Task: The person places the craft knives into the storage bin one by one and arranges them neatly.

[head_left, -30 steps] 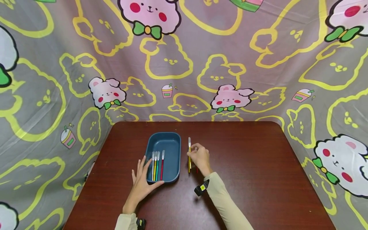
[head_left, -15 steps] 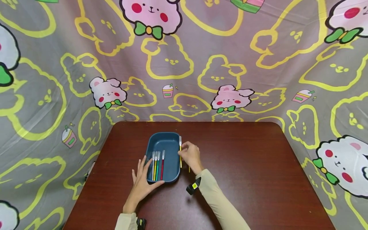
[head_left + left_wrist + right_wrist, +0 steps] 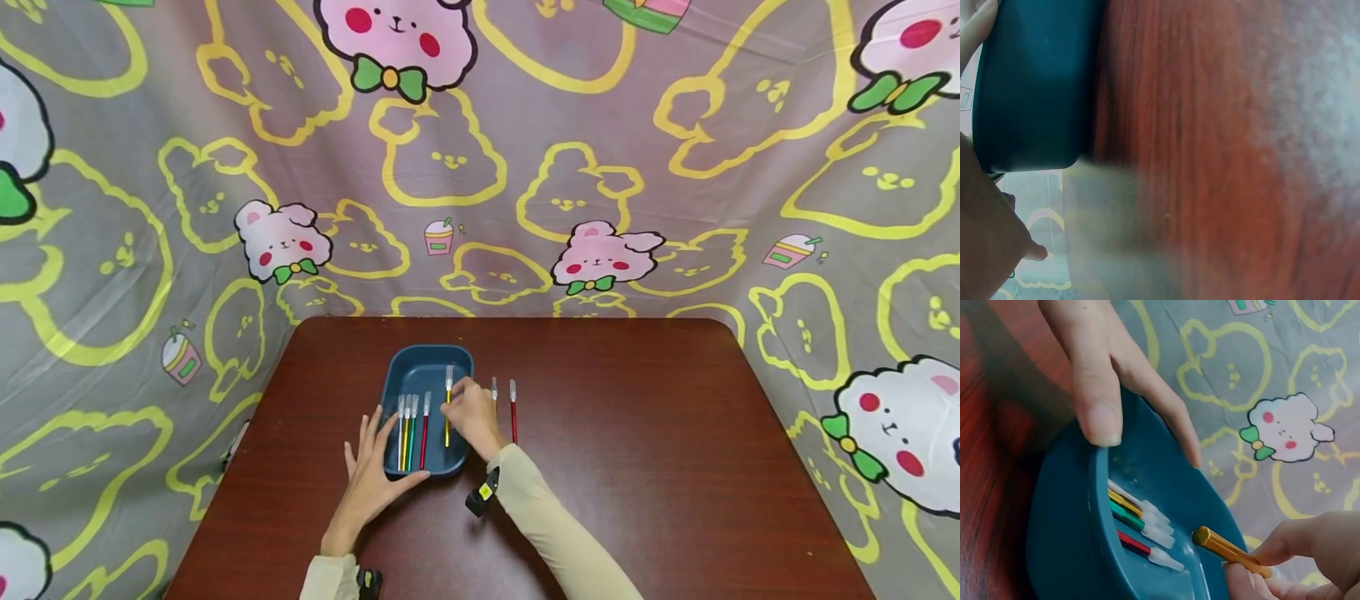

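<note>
My right hand (image 3: pixel 474 415) pinches a slim gold craft knife (image 3: pixel 1225 549) with a clear cap, above the right half of a blue tray (image 3: pixel 429 347). The cap points away from me in the head view. Inside the tray, toward its left, lie a silver knife (image 3: pixel 400 442), a yellow one (image 3: pixel 407 429), a green one (image 3: pixel 412 432) and a red one (image 3: pixel 424 425), all clear-capped. My left hand (image 3: pixel 367 475) is spread at the tray's near left corner. Its thumb (image 3: pixel 1102 425) presses on the near rim, the fingers along the left side.
Right of the tray, a red capped knife (image 3: pixel 513 412) lies on the brown table (image 3: pixel 645 450). Beside it another yellow-gold one (image 3: pixel 494 390) is partly hidden by my right hand. A patterned curtain (image 3: pixel 480 167) hangs around the table's back and sides.
My right hand has moved left with the gold craft knife, from the table beside the tray to over the tray. The knives left on the table have come into view. My left hand stays put.
</note>
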Available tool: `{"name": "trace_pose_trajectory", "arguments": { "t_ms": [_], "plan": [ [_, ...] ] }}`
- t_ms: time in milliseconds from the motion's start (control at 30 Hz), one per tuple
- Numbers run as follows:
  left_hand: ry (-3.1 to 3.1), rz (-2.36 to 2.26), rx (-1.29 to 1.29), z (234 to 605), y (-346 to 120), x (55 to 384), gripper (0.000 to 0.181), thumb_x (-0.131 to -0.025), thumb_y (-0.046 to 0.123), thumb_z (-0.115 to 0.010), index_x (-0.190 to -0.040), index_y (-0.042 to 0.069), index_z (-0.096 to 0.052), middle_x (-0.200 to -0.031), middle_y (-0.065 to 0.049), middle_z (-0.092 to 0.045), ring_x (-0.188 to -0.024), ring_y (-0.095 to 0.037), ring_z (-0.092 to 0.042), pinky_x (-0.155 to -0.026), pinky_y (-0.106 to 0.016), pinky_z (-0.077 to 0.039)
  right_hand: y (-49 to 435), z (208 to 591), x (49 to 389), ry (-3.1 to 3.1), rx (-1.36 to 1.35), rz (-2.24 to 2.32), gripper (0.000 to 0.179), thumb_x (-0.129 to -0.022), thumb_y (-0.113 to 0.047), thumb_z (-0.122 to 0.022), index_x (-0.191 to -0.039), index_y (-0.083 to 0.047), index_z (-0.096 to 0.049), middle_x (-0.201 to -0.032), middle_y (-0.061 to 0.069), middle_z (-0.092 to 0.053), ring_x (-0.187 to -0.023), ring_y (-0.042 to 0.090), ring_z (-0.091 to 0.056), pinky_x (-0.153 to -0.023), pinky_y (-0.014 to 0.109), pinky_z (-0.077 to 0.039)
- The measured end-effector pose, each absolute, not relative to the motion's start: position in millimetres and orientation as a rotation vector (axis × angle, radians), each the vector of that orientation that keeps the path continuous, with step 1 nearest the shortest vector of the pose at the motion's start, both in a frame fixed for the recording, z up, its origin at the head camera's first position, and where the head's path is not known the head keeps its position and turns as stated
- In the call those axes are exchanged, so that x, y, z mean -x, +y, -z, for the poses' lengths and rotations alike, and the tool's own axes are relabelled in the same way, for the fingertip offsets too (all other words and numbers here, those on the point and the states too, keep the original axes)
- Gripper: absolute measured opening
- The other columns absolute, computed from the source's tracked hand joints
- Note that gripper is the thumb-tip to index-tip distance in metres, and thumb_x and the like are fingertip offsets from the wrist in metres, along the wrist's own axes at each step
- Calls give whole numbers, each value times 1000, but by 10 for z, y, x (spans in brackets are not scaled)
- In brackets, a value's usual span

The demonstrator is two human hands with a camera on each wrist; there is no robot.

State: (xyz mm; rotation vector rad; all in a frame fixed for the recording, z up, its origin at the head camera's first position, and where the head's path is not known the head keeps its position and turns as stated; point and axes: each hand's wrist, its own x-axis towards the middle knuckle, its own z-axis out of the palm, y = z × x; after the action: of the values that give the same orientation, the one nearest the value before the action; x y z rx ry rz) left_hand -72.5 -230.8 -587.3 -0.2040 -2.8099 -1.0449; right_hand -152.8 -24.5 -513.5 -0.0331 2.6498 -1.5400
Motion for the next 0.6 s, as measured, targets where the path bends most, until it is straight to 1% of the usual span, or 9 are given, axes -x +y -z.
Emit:
{"name": "trace_pose_trajectory", "arguments": {
  "t_ms": [100,267,467,600],
  "plan": [
    [-2811,1048,207,5874,-2312,728,110,-76,53,-90,-163,12,-36,-174,-19,-15,-156,-56,-7,-109,-88,0,-307,5145,1532,2631,44,1533,22,-91,-2,-80,-108,4,-67,-68,3,-68,-52,11,-64,-55,26,-52],
    [-2807,1041,213,5883,-2315,728,110,-76,54,-90,-163,13,-36,-174,-19,-15,-156,-56,-8,-108,-88,-1,-390,5186,1530,2594,30,1512,22,-95,-3,-78,-113,4,-68,-70,1,-67,-56,11,-63,-57,26,-53],
    [-2809,1049,209,5895,-2317,728,109,-77,53,-90,-164,16,-35,-174,-19,-16,-156,-56,-8,-109,-88,-1,-464,5239,1530,2676,37,1456,20,-91,0,-79,-109,4,-71,-74,3,-70,-63,12,-65,-60,27,-55],
    [-2808,1055,206,5896,-2324,728,110,-76,52,-90,-164,13,-36,-174,-19,-15,-156,-56,-8,-109,-87,-1,-516,5299,1532,2725,44,1429,18,-89,4,-76,-107,4,-73,-78,5,-72,-68,14,-67,-62,27,-55]
  ]
}}
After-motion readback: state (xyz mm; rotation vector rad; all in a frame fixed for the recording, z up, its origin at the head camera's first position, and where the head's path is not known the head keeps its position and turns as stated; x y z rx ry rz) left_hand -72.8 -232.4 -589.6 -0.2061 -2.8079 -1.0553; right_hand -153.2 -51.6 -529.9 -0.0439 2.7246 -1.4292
